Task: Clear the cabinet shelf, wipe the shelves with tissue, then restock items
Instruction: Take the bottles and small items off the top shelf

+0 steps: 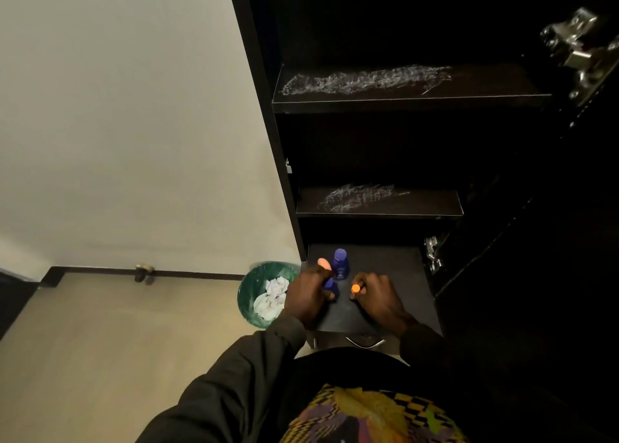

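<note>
A dark cabinet stands open with two bare shelves, an upper shelf (412, 84) and a middle shelf (378, 201), both streaked with pale smears. On the bottom ledge (402, 275) a blue bottle (340, 263) stands upright beside a peach-coloured item (324, 263). My left hand (310, 296) grips a small blue-capped container (330, 285) over the ledge. My right hand (378, 300) curls round a small item with an orange tip (355, 288); the rest of that item is hidden by my fingers.
A green waste bin (249, 300) with crumpled white tissue (273, 296) sits on the floor left of the cabinet. The open door with metal hinges (579, 50) is on the right. A doorstop (144, 271) sits at the wall's base.
</note>
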### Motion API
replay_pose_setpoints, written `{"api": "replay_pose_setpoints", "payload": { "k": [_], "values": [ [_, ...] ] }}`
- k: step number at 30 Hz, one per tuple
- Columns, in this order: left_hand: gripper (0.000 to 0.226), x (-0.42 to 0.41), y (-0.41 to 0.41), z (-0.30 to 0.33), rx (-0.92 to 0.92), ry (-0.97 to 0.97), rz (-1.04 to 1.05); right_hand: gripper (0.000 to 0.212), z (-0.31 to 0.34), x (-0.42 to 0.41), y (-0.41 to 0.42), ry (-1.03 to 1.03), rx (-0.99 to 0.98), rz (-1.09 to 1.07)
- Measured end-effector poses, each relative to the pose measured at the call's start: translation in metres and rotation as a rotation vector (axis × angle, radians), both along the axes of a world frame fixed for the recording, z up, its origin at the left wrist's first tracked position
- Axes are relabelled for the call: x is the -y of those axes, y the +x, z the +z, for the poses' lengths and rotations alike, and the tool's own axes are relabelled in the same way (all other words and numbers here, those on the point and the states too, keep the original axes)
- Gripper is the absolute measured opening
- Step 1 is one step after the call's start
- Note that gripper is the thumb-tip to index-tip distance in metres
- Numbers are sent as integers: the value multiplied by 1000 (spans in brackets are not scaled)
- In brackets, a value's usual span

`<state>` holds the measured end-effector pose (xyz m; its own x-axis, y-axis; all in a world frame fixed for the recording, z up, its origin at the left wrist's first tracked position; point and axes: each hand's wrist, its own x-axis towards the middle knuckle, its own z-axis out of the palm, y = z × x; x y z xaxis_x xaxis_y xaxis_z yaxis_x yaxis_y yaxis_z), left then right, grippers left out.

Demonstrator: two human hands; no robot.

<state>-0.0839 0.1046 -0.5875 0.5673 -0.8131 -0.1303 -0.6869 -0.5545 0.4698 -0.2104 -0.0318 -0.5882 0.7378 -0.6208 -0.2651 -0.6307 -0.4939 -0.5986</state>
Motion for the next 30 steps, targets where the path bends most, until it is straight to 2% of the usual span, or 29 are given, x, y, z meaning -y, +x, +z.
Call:
{"api": "replay_pose_setpoints", "payload": {
  "k": [5,8,11,18,24,30],
  "values": [
    [19,0,2,1,14,-54,36,9,-4,2,4,30,-14,11],
    [21,2,4,0,-2,-57,47,2,-4,2,10,61,-7,15],
    [20,5,7,0,11,-50,49,12,-2,2,16,16,-37,59],
    [30,9,7,-3,73,14,-24,13,-10,2,19,-42,7,50],
    [20,14,10,0,29,-24,-17,15,-18,1,27,-61,22,85],
    [23,14,12,-4,44,-58,-27,15,-24,1,32,-110,40,96]
  ]
}}
